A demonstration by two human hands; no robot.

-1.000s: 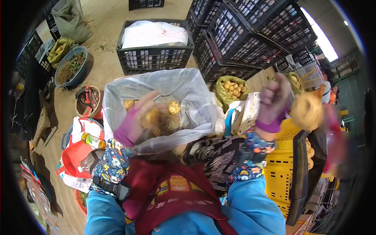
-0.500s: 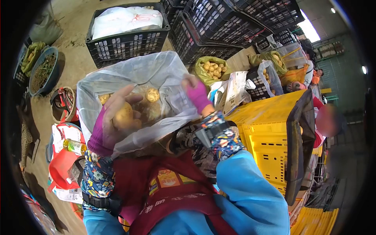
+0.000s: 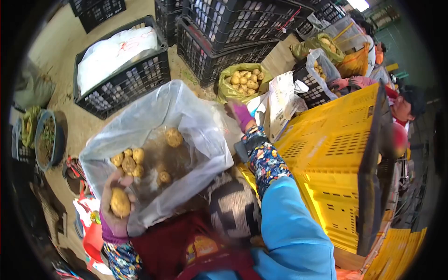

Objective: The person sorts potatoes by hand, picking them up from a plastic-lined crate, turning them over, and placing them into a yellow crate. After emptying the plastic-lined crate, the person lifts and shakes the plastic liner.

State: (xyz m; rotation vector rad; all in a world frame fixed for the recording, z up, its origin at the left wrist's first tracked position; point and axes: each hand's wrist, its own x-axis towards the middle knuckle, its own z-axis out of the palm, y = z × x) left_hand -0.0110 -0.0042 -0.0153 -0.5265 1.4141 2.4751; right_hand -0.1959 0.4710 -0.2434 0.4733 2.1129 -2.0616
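Note:
My left hand (image 3: pixel 112 220), in a purple fingerless glove, is closed around a potato (image 3: pixel 120 203) at the near left corner of a lined box. A translucent plastic liner (image 3: pixel 186 109) covers the box's walls. Several small potatoes (image 3: pixel 129 164) lie together at its left side, while a larger potato (image 3: pixel 174 137) and a small one (image 3: pixel 164 177) lie apart on the soiled bottom. Beyond the box's right edge, my right hand (image 3: pixel 240 115) holds nothing I can see, its fingers stretched out. It is nearest to a green bag of potatoes (image 3: pixel 242 84).
Black crates (image 3: pixel 228 46) are stacked at the back, beside another black crate (image 3: pixel 126 81) with a white bag. A yellow crate (image 3: pixel 322 140) stands at my right. A blue basin (image 3: pixel 57 144) and red scoop (image 3: pixel 93 240) lie left. Another person (image 3: pixel 403 107) is at far right.
My left hand has moved down and left with the potato, from over the box to its near corner. My right hand has moved slightly right and down. The view has shifted.

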